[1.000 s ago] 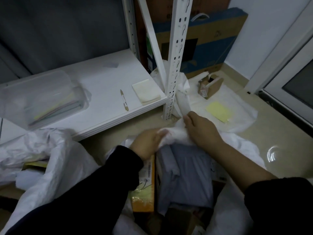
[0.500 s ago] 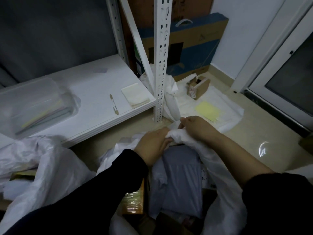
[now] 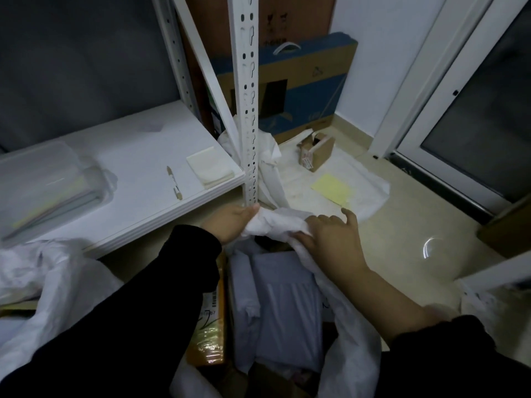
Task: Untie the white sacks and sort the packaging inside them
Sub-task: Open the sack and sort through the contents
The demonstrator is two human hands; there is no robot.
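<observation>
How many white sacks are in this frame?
3: centre sack, gripped by left hand and right hand; left sack, crumpled; floor sack, flat under the small box. White material at the right edge may be a fourth.

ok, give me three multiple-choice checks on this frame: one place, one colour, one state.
1. The pen lies: A on the white shelf; B in a drawer; C in a pocket.
2. The loose paper sheet is: A red; B yellow; C black.
3. The white sack gripped by the left hand and right hand is: A knotted shut; B folded flat; C open.
Key: 1 A, it rests on the shelf board; 2 B, it is pale yellow; 3 C, a grey mailer shows inside.
</observation>
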